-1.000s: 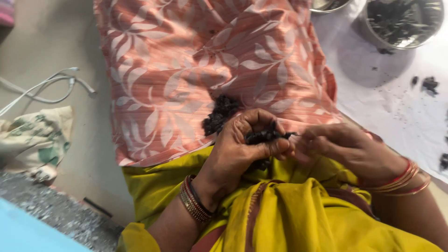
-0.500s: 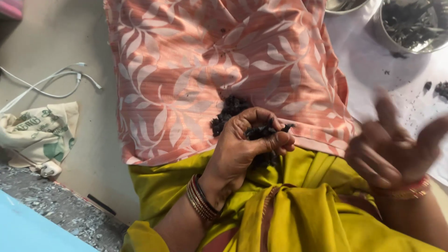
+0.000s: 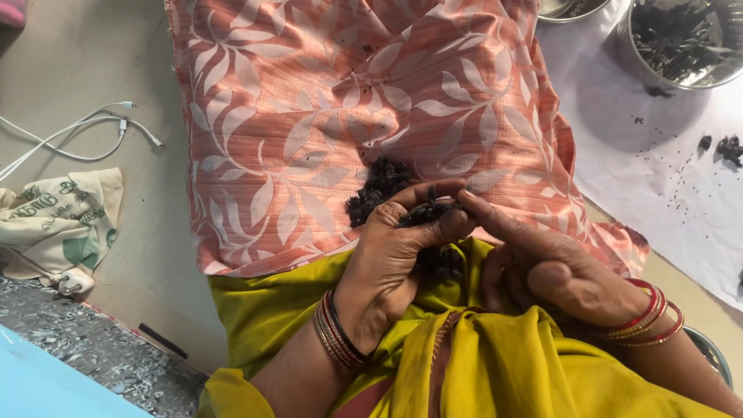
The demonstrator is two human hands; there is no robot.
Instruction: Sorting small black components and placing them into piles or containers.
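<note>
Left fingers (image 3: 433,224) curled around dark bits (image 3: 424,214)

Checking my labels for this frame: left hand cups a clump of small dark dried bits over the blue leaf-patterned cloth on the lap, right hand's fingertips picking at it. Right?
Not quite. The head view shows the leaf-patterned cloth is salmon pink, not blue. The rest holds: the left hand cups the clump of small dark dried bits over that cloth on the lap, and the right hand has its fingertips at the clump.

Soft, even daylight fills the sharp frame, with a faint shadow beneath the steel bowl (image 3: 681,39) at upper right.
</note>
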